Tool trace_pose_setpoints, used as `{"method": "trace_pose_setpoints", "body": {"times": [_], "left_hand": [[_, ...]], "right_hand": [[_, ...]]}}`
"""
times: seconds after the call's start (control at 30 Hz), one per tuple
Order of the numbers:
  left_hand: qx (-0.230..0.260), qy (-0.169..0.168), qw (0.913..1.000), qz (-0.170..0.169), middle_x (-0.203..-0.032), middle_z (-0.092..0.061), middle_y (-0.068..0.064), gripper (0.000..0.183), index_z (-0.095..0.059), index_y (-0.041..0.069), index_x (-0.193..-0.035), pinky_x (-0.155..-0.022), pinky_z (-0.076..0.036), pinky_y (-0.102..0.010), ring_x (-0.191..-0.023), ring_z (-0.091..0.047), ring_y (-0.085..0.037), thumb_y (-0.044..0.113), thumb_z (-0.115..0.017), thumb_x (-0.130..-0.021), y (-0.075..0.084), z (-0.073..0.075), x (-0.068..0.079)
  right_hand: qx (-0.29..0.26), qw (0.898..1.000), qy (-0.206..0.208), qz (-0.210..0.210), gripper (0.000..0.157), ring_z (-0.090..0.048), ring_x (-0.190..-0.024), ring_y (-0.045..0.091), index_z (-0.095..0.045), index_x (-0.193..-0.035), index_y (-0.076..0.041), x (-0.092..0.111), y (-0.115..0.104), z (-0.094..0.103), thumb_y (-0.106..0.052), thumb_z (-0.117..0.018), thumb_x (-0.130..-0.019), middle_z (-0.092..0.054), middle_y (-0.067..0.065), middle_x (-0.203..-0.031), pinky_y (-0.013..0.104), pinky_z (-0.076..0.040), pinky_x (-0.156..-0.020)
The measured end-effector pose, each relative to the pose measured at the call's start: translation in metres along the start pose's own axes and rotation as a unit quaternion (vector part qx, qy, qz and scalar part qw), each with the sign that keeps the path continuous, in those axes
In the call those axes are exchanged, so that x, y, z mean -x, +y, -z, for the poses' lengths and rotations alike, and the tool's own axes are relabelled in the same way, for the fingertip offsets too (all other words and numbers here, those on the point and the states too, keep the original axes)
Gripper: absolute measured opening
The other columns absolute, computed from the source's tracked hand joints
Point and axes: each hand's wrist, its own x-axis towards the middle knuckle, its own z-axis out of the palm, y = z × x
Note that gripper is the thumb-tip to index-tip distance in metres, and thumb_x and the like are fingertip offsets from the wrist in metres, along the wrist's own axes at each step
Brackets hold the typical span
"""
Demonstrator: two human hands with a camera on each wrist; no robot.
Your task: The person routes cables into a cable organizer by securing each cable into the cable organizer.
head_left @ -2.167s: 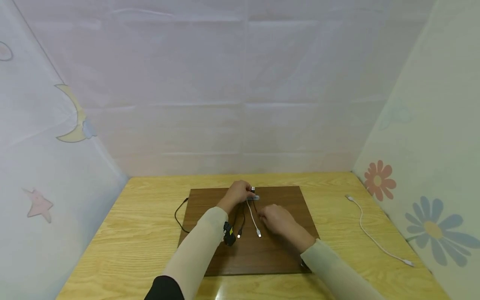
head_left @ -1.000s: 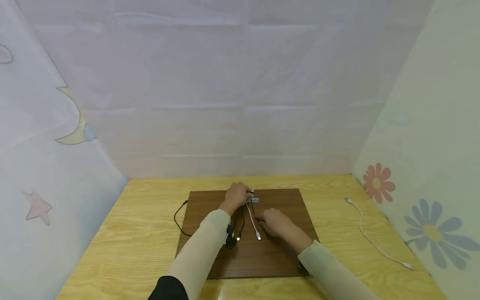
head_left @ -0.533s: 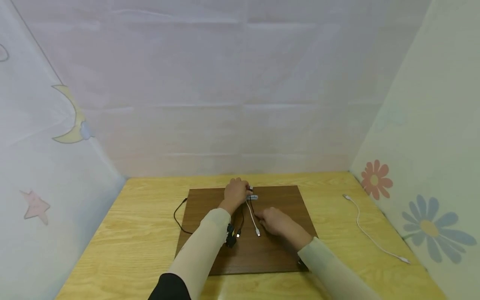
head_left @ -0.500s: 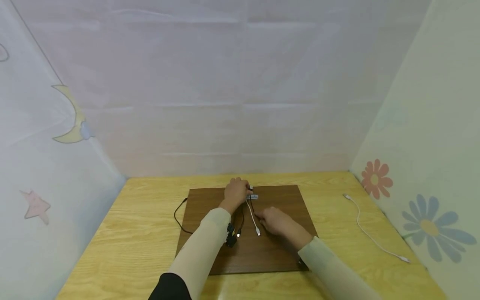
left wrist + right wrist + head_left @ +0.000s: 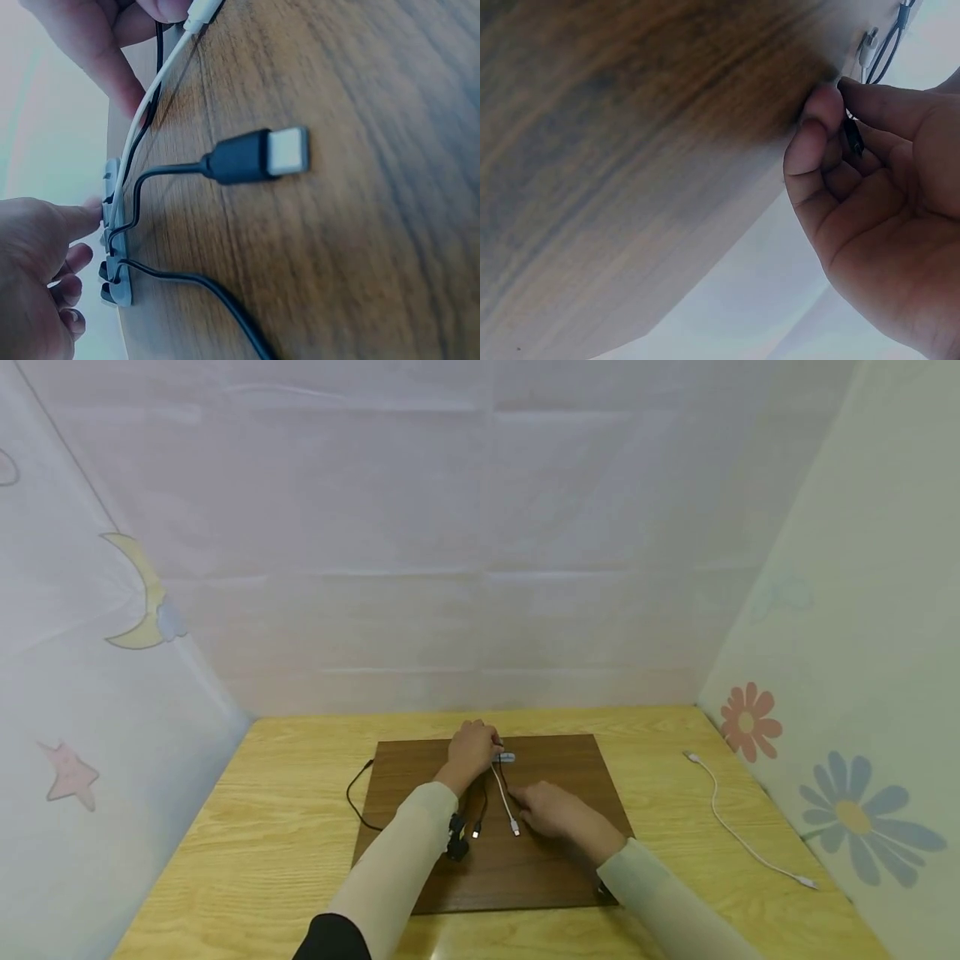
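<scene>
A grey cable clip strip (image 5: pixel 508 757) sits near the far edge of the brown board (image 5: pixel 525 885), several cords running through it. My left hand (image 5: pixel 471 750) is at the strip's far side, thumb against it and fingers curled, pinching a black cable (image 5: pixel 501 768) there. My right hand (image 5: pixel 553 807) pinches the same cable closer to me; its small black plug (image 5: pixel 853 138) shows inside the curled fingers. Between the hands lies a white cable (image 5: pixel 176 52). Beside it a black cable's plug (image 5: pixel 238 156) points toward me, its metal tip bare. Another black cord (image 5: pixel 217 289) leaves the strip.
A loose white cable (image 5: pixel 716 810) lies on the right of the yellow wood-grain table (image 5: pixel 247 843). At the board's left edge a black cable (image 5: pixel 349 793) curves over the table. Patterned sheets (image 5: pixel 480 610) stand behind and at both sides.
The light plug end that stuck out past my left fingertips no longer shows in the head view. My right hand keeps its grip on the black cable, almost unmoved.
</scene>
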Motion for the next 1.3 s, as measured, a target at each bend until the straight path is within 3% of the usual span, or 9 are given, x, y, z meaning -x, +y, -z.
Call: {"method": "trace_pose_setpoints", "body": {"times": [0.17, 0.37, 0.53, 0.8, 1.3], "left_hand": [[-0.029, -0.004, 0.9992, -0.025, -0.105, -0.062, 0.001, 0.021, -0.076, 0.022, -0.109, -0.085, -0.051, -0.036, -0.100, -0.055, -0.021, 0.038, -0.067, -0.098, -0.005, 0.003, 0.006], [-0.051, 0.010, 0.9951, -0.085, -0.099, -0.061, 0.001, 0.020, -0.077, 0.019, -0.103, -0.080, -0.050, -0.034, -0.093, -0.053, -0.018, 0.036, -0.068, -0.098, -0.010, 0.009, 0.018], [-0.063, 0.012, 0.9921, -0.108, -0.108, -0.063, -0.001, 0.021, -0.074, 0.019, -0.110, -0.084, -0.051, -0.036, -0.098, -0.055, -0.019, 0.036, -0.068, -0.098, -0.016, 0.011, 0.030], [-0.039, -0.019, 0.9958, -0.081, -0.131, -0.060, -0.006, 0.034, -0.068, 0.015, -0.124, -0.103, -0.047, -0.049, -0.124, -0.054, -0.026, 0.038, -0.064, -0.100, -0.030, 0.014, 0.049], [-0.033, -0.046, 0.9963, -0.065, -0.144, -0.053, -0.012, 0.055, -0.057, 0.009, -0.139, -0.106, -0.043, -0.058, -0.136, -0.047, -0.036, 0.048, -0.060, -0.101, -0.063, 0.029, 0.095]], "right_hand": [[-0.009, 1.000, 0.000, -0.001, 0.048, -0.063, -0.122, 0.034, -0.053, -0.147, -0.006, 0.002, -0.001, 0.001, -0.009, -0.063, -0.100, -0.064, 0.020, -0.133, 0.050, -0.050, -0.101], [0.001, 1.000, 0.003, -0.004, 0.046, -0.061, -0.124, 0.035, -0.056, -0.144, -0.006, 0.003, 0.001, 0.000, -0.011, -0.064, -0.100, -0.063, 0.019, -0.135, 0.051, -0.049, -0.102], [0.009, 1.000, 0.008, -0.009, 0.044, -0.062, -0.123, 0.035, -0.058, -0.142, -0.009, 0.004, 0.005, -0.001, -0.012, -0.065, -0.099, -0.064, 0.017, -0.135, 0.051, -0.050, -0.101], [0.016, 1.000, 0.015, -0.007, 0.042, -0.061, -0.124, 0.034, -0.061, -0.140, -0.007, 0.004, 0.005, 0.000, -0.008, -0.066, -0.098, -0.064, 0.016, -0.134, 0.050, -0.049, -0.102], [0.028, 0.999, 0.042, 0.000, 0.040, -0.054, -0.130, 0.039, -0.064, -0.136, -0.012, 0.022, 0.009, 0.004, -0.009, -0.069, -0.096, -0.057, 0.018, -0.142, 0.055, -0.044, -0.107]]}}
